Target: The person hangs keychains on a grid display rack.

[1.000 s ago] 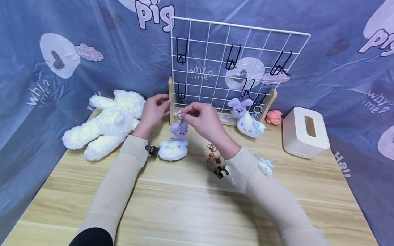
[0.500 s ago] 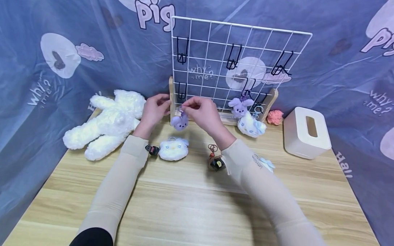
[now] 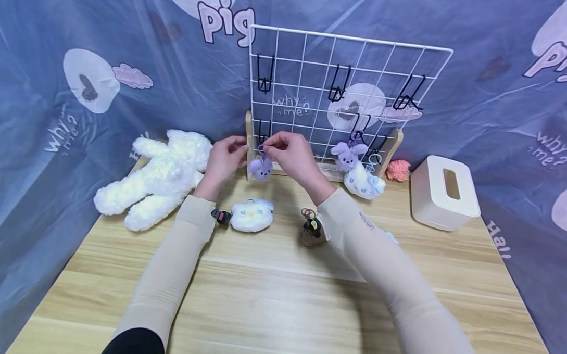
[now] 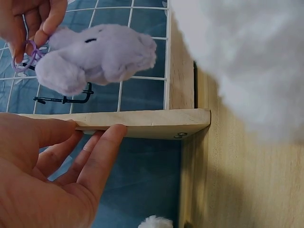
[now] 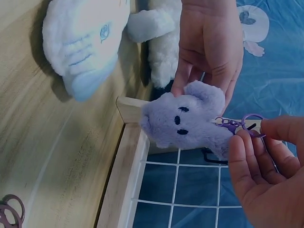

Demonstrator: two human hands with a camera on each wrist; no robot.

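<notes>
My right hand (image 3: 294,155) pinches the purple ring (image 5: 247,128) of a purple plush bunny keychain (image 3: 261,168) between thumb and fingertips. The bunny hangs beside the lower left black hook (image 4: 71,99) of the white wire grid rack; whether the ring touches the hook is hard to tell. With its fingertips, my left hand (image 3: 225,158) touches the rack's left wooden post (image 4: 142,118) from the outer side. On the table below lies a white plush cat-face keychain (image 3: 251,216). A brown plush keychain (image 3: 312,236) lies partly hidden by the right wrist camera.
Another purple bunny keychain (image 3: 347,156) and a white cat keychain (image 3: 364,181) hang at the rack's right. Several black hooks sit higher on the wire grid (image 3: 315,87). A white plush toy (image 3: 164,173) lies left; a white tissue box (image 3: 444,193) stands right, near a pink fuzzy item (image 3: 398,170).
My right hand has lifted the bunny keychain from above the white cat plush up toward the lower left hook. The left hand stays at the wooden post.
</notes>
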